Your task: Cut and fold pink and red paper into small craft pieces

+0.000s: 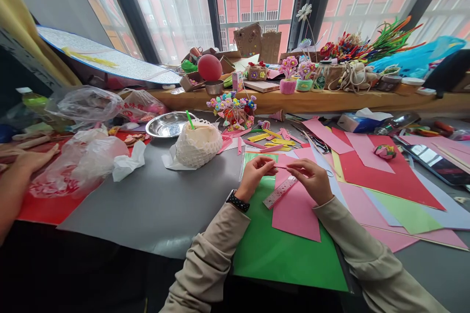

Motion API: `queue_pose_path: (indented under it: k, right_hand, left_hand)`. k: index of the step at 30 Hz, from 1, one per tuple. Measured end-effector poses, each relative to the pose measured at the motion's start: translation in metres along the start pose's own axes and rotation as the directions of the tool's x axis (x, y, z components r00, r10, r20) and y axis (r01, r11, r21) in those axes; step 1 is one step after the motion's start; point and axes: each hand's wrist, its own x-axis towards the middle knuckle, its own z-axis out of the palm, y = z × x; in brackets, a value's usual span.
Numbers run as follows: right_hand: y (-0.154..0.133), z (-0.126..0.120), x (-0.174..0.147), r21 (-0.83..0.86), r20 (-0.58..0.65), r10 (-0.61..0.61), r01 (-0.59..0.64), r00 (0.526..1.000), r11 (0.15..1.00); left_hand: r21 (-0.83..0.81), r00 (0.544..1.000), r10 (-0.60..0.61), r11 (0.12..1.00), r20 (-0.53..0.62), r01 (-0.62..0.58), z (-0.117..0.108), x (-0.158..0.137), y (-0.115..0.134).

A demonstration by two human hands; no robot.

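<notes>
My left hand (255,176) and my right hand (311,178) are raised over the table, each pinching one end of a narrow pink paper strip (281,165). A dark watch is on my left wrist. Under my hands lies a pink paper sheet (297,217), on top of a green sheet (286,266). A patterned ruler (279,192) rests slantwise across the pink sheet, its upper end close to my right fingers. Beyond my hands, folded yellow paper strips (279,142) and pink ones lie in a loose pile, beside scissors (316,139).
Red paper (411,183) and other coloured sheets overlap at right, near a phone (440,159). On the left stand a foam-netted bag (198,149), a metal plate (171,124) and plastic bags (84,156). Another person's hand (36,164) is at far left. Crafted flowers (288,67) line the sill.
</notes>
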Motion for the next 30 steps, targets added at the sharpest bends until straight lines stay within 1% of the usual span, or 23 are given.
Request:
queue_pose_path:
  k: [2,6,9,14,19,25,30]
  right_hand:
    - [0.0018,-0.0009,0.0004,0.037,-0.006,0.041,-0.04,0.999,0.998]
    - [0.0026,-0.002,0.0015,0.153,0.037,0.134,-0.139,0.99,0.978]
    - [0.0022,-0.0029,0.0017,0.19,0.035,0.18,-0.184,0.983,0.964]
    - [0.0033,-0.0026,0.0015,0.218,0.029,0.222,-0.223,0.975,0.95]
    - [0.0043,-0.0011,0.0021,0.28,0.062,0.239,-0.246,0.969,0.928]
    - [0.0041,-0.0012,0.0018,0.228,0.015,0.266,-0.263,0.964,0.938]
    - [0.0046,-0.001,0.0018,0.173,0.013,0.27,-0.268,0.963,0.948]
  left_hand:
    - [-0.011,1.0,0.009,1.0,0.022,-0.008,0.0004,-0.0006,0.0009]
    - [-0.009,0.997,0.052,0.999,0.063,-0.052,0.0006,-0.001,0.0019]
    - [0.007,0.994,0.082,0.997,0.074,-0.083,0.0,-0.0004,0.001]
    - [0.056,0.993,0.113,0.992,0.034,-0.114,-0.0003,-0.0004,-0.0005]
    - [0.109,0.995,0.103,0.989,-0.01,-0.101,0.0011,-0.0015,0.0012]
    - [0.143,0.995,0.096,0.985,0.022,-0.098,0.0003,-0.0021,0.0003]
    - [0.258,0.99,0.136,0.955,0.047,-0.143,-0.0011,0.0011,-0.0027]
